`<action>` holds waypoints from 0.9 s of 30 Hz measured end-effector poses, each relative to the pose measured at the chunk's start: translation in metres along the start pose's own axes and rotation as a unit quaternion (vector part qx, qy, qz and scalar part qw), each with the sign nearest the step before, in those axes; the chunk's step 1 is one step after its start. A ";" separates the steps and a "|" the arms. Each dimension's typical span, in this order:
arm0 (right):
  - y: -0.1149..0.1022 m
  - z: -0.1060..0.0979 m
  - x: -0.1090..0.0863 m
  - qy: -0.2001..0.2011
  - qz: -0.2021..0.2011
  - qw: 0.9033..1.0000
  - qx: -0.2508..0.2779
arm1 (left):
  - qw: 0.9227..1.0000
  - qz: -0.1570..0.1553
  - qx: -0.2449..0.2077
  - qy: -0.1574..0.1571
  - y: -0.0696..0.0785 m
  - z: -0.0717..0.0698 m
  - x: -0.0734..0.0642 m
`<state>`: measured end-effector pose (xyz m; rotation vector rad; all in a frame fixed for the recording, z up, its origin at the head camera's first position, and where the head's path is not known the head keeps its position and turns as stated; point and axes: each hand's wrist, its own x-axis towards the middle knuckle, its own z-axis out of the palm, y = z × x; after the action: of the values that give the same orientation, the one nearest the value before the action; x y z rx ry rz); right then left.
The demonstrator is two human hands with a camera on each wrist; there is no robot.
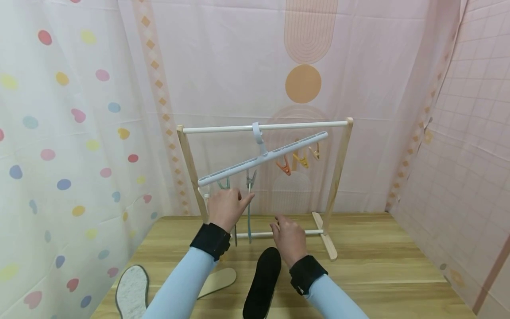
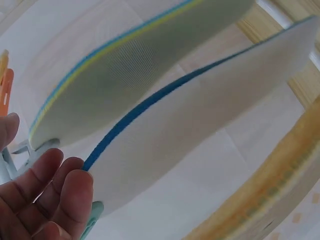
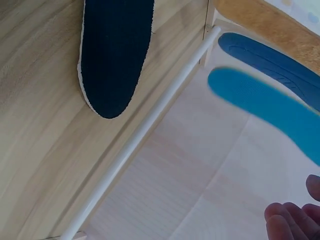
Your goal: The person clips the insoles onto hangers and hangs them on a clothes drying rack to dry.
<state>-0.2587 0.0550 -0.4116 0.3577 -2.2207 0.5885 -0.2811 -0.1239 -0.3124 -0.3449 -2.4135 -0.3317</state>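
Observation:
A pale blue hanger (image 1: 235, 168) hangs on the rack's top bar, its left end tilted low. From its grey clip (image 1: 250, 179) hangs a turquoise insole (image 3: 265, 102); a dark blue insole (image 3: 270, 62) with a white underside hangs at the green clip (image 2: 92, 220). Beyond them is a fuzzy tan insole (image 3: 280, 25), its top hidden. My left hand (image 1: 226, 208) is by these clips, fingers loosely bent, thumb apart, nothing visibly gripped. Lower right, my right hand (image 1: 290, 239) hovers with relaxed fingers and holds nothing. Orange (image 1: 284, 166), yellow (image 1: 301, 159) and tan (image 1: 315, 153) clips hang on the right half.
The wooden rack (image 1: 338, 177) stands at the back of the wood-grain table (image 1: 382, 261), with a white lower bar (image 3: 140, 130). On the table lie a black insole (image 1: 263, 281), a beige insole (image 1: 219, 280) and a grey insole (image 1: 133, 290). Patterned curtains (image 1: 223, 57) surround it.

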 end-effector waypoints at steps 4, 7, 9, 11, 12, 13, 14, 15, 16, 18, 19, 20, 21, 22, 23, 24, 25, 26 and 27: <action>0.000 -0.001 -0.001 -0.003 0.003 1.000 -0.002 | 1.000 -0.001 -0.004 -0.009 0.001 -0.003 -0.005; 0.000 -0.003 -0.001 -0.003 0.004 1.000 -0.002 | 1.000 -0.007 -0.008 -0.020 0.000 -0.003 -0.007; 0.000 -0.003 -0.002 -0.004 0.005 1.000 -0.003 | 1.000 -0.008 -0.011 -0.023 0.000 -0.003 -0.009; 0.001 -0.003 -0.002 -0.006 0.005 1.000 -0.006 | 1.000 -0.006 -0.010 -0.022 -0.001 -0.002 -0.010; 0.001 -0.003 -0.002 -0.006 0.005 1.000 -0.007 | 1.000 -0.005 -0.009 -0.020 -0.001 -0.002 -0.011; 0.001 -0.003 -0.003 -0.007 0.006 1.000 -0.009 | 1.000 -0.004 -0.008 -0.019 -0.002 -0.003 -0.011; 0.001 -0.003 -0.003 -0.007 0.006 1.000 -0.011 | 1.000 -0.003 -0.006 -0.018 -0.002 -0.002 -0.012; 0.001 -0.003 -0.003 -0.007 0.006 1.000 -0.011 | 1.000 -0.003 -0.006 -0.017 -0.003 -0.002 -0.013; 0.001 -0.003 -0.003 -0.007 0.006 1.000 -0.011 | 1.000 -0.002 -0.003 -0.016 -0.003 -0.002 -0.014; 0.002 -0.002 -0.003 -0.006 0.007 1.000 -0.011 | 1.000 0.000 -0.001 -0.015 -0.004 -0.001 -0.016; 0.002 -0.002 -0.004 -0.006 0.008 1.000 -0.011 | 1.000 0.001 0.001 -0.015 -0.004 -0.001 -0.017; 0.003 -0.002 -0.004 -0.005 0.008 1.000 -0.010 | 1.000 0.003 0.003 -0.015 -0.004 0.000 -0.018; 0.003 -0.002 -0.005 -0.004 0.008 1.000 -0.010 | 1.000 0.006 0.004 -0.015 -0.005 0.000 -0.020; 0.004 -0.002 -0.005 -0.003 0.008 1.000 -0.009 | 1.000 0.007 0.005 -0.017 -0.005 0.001 -0.022; 0.004 -0.002 -0.005 -0.003 0.008 1.000 -0.010 | 1.000 0.008 0.003 -0.021 -0.005 0.001 -0.024; 0.005 -0.002 -0.006 -0.004 0.009 1.000 -0.010 | 1.000 0.009 0.004 -0.028 -0.005 0.002 -0.026; 0.005 -0.001 -0.006 -0.005 0.010 1.000 -0.010 | 0.999 0.008 0.003 -0.035 -0.005 0.003 -0.028; 0.006 -0.001 -0.006 -0.007 0.011 1.000 -0.012 | 0.999 0.009 0.001 -0.041 -0.006 0.004 -0.031; 0.006 -0.001 -0.007 -0.010 0.012 1.000 -0.013 | 0.999 0.007 -0.001 -0.050 -0.006 0.006 -0.033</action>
<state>-0.2561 0.0611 -0.4177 0.3260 -2.2522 0.5712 -0.2617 -0.1329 -0.3391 -0.3869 -2.5067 -0.3171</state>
